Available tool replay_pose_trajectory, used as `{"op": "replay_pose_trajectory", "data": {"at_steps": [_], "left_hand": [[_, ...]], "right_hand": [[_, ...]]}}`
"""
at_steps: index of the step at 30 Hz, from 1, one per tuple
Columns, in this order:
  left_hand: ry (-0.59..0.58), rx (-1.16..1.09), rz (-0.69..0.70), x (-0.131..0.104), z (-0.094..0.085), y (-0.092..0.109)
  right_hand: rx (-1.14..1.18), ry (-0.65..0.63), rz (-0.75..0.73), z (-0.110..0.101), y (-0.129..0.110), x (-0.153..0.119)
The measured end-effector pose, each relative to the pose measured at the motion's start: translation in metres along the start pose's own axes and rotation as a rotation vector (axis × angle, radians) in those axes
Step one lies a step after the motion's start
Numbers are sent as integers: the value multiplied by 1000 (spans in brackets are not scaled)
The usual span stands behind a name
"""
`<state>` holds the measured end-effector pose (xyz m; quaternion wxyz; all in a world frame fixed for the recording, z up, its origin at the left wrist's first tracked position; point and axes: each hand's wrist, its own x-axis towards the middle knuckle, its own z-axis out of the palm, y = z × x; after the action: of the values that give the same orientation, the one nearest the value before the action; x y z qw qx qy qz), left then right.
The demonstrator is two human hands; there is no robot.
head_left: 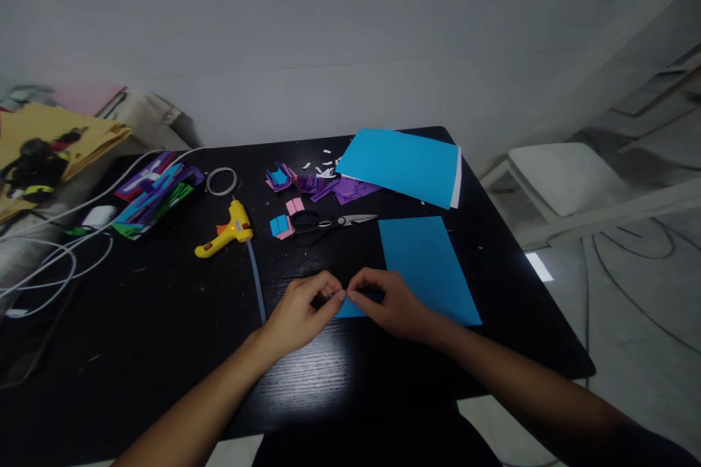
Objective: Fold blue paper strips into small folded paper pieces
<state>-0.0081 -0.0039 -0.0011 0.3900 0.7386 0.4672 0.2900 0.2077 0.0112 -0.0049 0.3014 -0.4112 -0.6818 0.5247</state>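
Note:
My left hand and my right hand meet at their fingertips near the front of the black table. Both are closed in a pinch on a small piece of blue paper, mostly covered by the fingers. Beside my right hand lies a flat blue paper sheet. Black-handled scissors rest beyond the hands, blades pointing right. Just left of them sit a small folded blue paper piece and a folded pink one.
A yellow glue gun lies at left on the black table, near a grey tape ring. Stacked blue sheets, purple paper and white scraps lie at the back. White cables cross the left side. A white chair stands right.

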Motion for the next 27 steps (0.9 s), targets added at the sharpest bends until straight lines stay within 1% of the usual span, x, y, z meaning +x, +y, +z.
{"op": "replay_pose_trajectory", "data": {"at_steps": [17, 23, 27], "left_hand": [[7, -7, 12, 0, 1, 1], [-28, -2, -12, 1, 0, 1], [-73, 30, 6, 1, -2, 1]], "right_hand": [[1, -2, -18, -2, -1, 0], [2, -4, -25, -2, 1, 1], [17, -6, -33, -2, 3, 1]]}}
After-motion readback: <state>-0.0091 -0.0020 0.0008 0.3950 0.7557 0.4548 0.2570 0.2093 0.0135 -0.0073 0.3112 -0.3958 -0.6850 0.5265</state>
